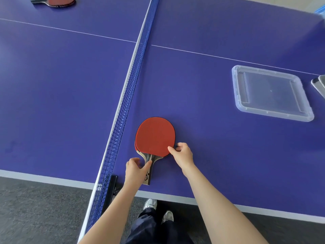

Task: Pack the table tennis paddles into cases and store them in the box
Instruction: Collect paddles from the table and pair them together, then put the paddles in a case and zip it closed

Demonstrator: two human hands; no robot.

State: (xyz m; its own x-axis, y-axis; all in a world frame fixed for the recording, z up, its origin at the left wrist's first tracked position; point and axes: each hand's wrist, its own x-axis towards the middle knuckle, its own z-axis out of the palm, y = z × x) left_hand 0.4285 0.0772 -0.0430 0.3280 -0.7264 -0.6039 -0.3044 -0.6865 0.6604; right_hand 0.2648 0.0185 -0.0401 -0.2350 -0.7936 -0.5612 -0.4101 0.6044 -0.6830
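Note:
Two red-faced paddles [155,135] lie stacked on the blue table near its front edge, just right of the net, handles toward me. My left hand [134,169] pinches the handle where it meets the blade. My right hand [182,153] pinches the lower right rim of the top blade, thumb on the red rubber. Another red paddle [60,0] with a black handle lies at the far left corner beyond the net. No case is clearly visible.
The blue net [130,95] runs from the front edge to the far side, left of my hands. A clear plastic lid [270,93] lies flat at the right. A grey object [319,84] sits cut off at the right edge. Carpet lies below.

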